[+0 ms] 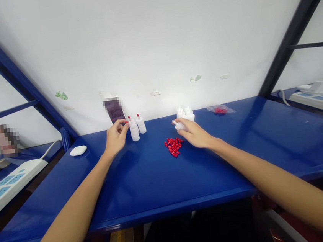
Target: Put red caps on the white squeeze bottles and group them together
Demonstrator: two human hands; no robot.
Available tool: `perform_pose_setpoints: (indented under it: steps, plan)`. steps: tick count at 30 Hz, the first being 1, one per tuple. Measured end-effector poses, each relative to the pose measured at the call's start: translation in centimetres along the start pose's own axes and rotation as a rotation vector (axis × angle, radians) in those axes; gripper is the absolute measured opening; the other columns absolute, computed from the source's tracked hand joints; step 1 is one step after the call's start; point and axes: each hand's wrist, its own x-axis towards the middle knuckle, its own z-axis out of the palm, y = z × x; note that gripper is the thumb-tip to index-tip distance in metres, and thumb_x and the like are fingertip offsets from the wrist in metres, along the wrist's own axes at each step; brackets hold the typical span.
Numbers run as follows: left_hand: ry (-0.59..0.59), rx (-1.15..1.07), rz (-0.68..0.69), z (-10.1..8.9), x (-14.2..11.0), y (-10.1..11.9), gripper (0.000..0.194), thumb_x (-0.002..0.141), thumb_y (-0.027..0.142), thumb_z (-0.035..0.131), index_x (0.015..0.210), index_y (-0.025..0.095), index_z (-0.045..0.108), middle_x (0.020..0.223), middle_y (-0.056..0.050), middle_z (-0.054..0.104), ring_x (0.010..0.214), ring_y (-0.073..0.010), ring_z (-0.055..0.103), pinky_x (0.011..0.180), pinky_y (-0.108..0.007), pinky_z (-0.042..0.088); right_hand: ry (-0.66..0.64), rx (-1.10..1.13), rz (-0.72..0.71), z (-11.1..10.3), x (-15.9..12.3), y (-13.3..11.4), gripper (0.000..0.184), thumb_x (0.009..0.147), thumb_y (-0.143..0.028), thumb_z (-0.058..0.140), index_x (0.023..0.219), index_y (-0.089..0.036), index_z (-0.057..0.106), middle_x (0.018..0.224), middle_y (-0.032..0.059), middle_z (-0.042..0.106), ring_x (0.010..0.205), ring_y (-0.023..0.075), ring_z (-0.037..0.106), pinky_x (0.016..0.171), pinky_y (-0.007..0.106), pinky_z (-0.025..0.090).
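My left hand (116,136) is pinched at the left of a small group of white squeeze bottles (135,134) with red tips. A bit of red, apparently a small red cap (126,121), shows at its fingertips. My right hand (194,132) is closed around a white squeeze bottle (179,126), tilted with its bare white nozzle pointing up and left. Just below that hand lies a loose pile of red caps (174,146). Behind it stand several white bottles (189,114) without red tips, partly hidden by my fingers.
A clear plastic bag (220,109) with red pieces lies at the back right. A phone (115,109) leans on the wall, and a white case (78,150) sits at the left. Power strips (9,185) and blue rack posts (20,74) flank the blue table (157,187).
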Motion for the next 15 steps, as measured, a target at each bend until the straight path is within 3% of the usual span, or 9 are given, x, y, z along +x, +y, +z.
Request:
perform_pose_setpoints:
  steps: [2,5,10,15]
  plan:
    - [0.01,0.025,0.021,0.14,-0.04,-0.01,0.026,0.09,0.04,0.053,0.101,0.018,0.063,0.055,0.006,0.04,0.051,-0.011,0.036,0.054,-0.023,0.03,-0.028,0.003,0.036,-0.04,-0.07,-0.04,0.029,0.081,-0.023,0.046,0.108,-0.018,0.057,0.092,0.0055,0.066,0.077,0.0204,0.058,0.073,0.033,0.042]
    - [0.028,0.037,0.036,0.3,-0.09,0.01,0.026,0.091,0.039,0.051,0.104,0.019,0.063,0.056,0.006,0.04,0.052,-0.0117,0.037,0.055,-0.024,0.03,-0.027,-0.014,0.077,-0.09,-0.13,-0.24,0.017,0.081,-0.025,0.047,0.091,-0.019,0.058,0.068,-0.0015,0.058,0.059,0.0155,0.049,0.06,0.028,0.034]
    - [0.026,0.03,0.05,0.65,-0.2,-0.03,0.028,0.092,0.038,0.05,0.108,0.019,0.062,0.057,0.005,0.04,0.052,-0.012,0.037,0.055,-0.024,0.029,0.043,-0.036,0.116,-0.09,0.01,-0.65,0.016,0.083,-0.028,0.045,0.074,-0.019,0.055,0.061,-0.001,0.054,0.056,0.014,0.047,0.056,0.028,0.031]
    - [0.022,0.017,0.061,0.94,-0.07,0.1,0.029,0.093,0.038,0.049,0.111,0.019,0.062,0.057,0.005,0.041,0.053,-0.0118,0.037,0.054,-0.023,0.029,0.016,0.236,0.224,0.07,0.14,-0.52,0.017,0.083,-0.026,0.037,0.078,-0.02,0.052,0.059,-0.0014,0.055,0.046,0.0128,0.048,0.049,0.027,0.035]
